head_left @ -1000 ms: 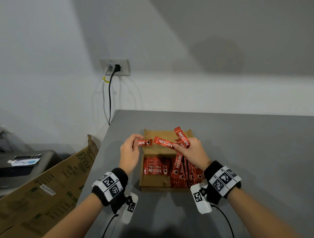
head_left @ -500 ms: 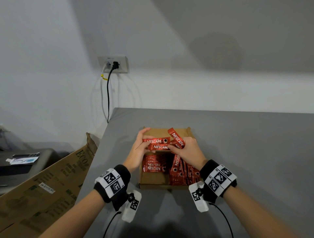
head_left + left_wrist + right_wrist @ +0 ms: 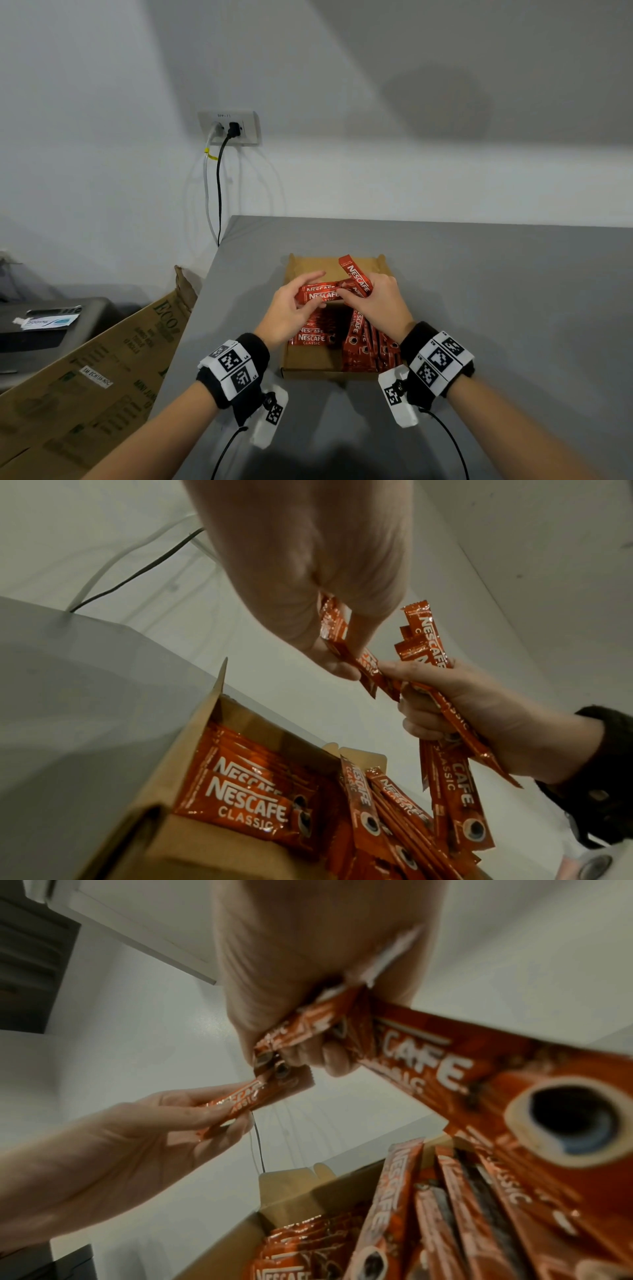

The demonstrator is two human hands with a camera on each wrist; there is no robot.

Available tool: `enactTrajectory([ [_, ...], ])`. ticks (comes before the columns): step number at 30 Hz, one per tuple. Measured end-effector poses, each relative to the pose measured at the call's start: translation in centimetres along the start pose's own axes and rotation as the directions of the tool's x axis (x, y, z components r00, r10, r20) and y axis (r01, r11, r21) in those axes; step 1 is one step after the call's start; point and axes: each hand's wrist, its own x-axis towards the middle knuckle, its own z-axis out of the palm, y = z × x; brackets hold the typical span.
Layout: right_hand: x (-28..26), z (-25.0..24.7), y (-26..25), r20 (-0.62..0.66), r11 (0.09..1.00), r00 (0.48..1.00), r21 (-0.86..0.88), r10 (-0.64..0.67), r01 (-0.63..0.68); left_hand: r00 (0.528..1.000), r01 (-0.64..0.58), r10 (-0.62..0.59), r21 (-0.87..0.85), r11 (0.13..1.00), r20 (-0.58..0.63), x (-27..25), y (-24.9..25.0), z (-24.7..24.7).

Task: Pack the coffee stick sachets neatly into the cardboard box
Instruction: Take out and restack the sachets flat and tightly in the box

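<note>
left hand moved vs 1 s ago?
Yes. The left hand has shifted right across the cardboard box, from the box's left wall toward its middle, closing on the right hand and now pinching the sachets between them.

Both hands crowd the air over the cardboard box (image 3: 310, 366), the left hand (image 3: 286, 317) and right hand (image 3: 383, 303) meeting above its far half. Inside, flat sachets (image 3: 311, 337) fill the left side and leaning sachets (image 3: 371, 346) jam the right. Bare floor shows at the box's near left corner and far end. Wide grey tabletop (image 3: 513, 308) lies open to the right.
</note>
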Motion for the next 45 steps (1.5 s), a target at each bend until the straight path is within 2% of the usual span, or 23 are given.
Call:
enactTrajectory([
  [3,0.0,-0.3,0.1,-0.006,0.999,1.0,0.038,-0.001,0.001,0.999,0.031,-0.031,-0.034,0.999,-0.011,0.0,0.0,0.0],
  [7,-0.2,-0.8,0.0,0.076,0.999,0.997,0.024,-0.032,0.03,0.999,0.036,-0.038,-0.099,0.994,-0.021,-0.3,0.1,0.0],
  [16,0.0,-0.5,0.4,0.074,1.0,0.997,0.012,-0.027,0.026,0.999,0.001,-0.009,-0.138,0.99,-0.052,-0.6,-0.1,-0.4],
  [19,0.1,-0.5,0.5,0.084,1.0,0.996,0.005,-0.009,0.008,0.998,-0.02,0.017,-0.056,0.998,-0.054,-0.4,-0.4,-0.9],
  [21,0.1,-0.5,0.4,0.094,1.0,0.996,0.004,0.003,-0.003,0.994,-0.095,0.102,0.131,0.987,-0.044,-0.2,-0.6,-1.2],
  [23,0.0,-0.5,0.3,0.103,1.0,0.995,-0.02,-0.001,0.003,0.978,-0.203,0.209,0.31,0.929,0.014,0.0,-0.7,-1.2],
  [26,-0.4,0.0,0.0,0.144,0.999,0.989,-0.028,-0.029,0.033,0.977,-0.214,0.202,0.401,0.891,0.072,0.3,-0.9,-1.0],
  [33,-0.6,0.0,-0.3,0.161,0.999,0.986,0.015,-0.048,0.047,0.936,-0.317,0.184,0.494,0.81,0.3,0.1,-1.4,0.1],
  [36,-0.3,-0.6,-0.1,0.171,0.999,0.985,0.043,-0.02,0.013,0.961,-0.208,0.093,0.457,0.865,0.262,-0.1,-1.1,0.0],
  [39,-0.3,-0.6,0.0,0.158,0.999,0.987,0.033,-0.041,0.037,0.99,-0.082,0.039,0.336,0.938,0.133,0.0,-0.8,-0.6],
  [41,-0.2,-0.4,0.1,0.129,0.999,0.991,0.018,-0.042,0.04,0.991,-0.104,0.067,0.348,0.932,0.118,0.3,-0.7,-1.0],
  [45,0.1,-0.2,0.2,0.066,0.999,0.997,0.002,-0.046,0.046,0.966,-0.247,0.18,0.45,0.858,0.188,0.8,-0.5,-1.3],
])
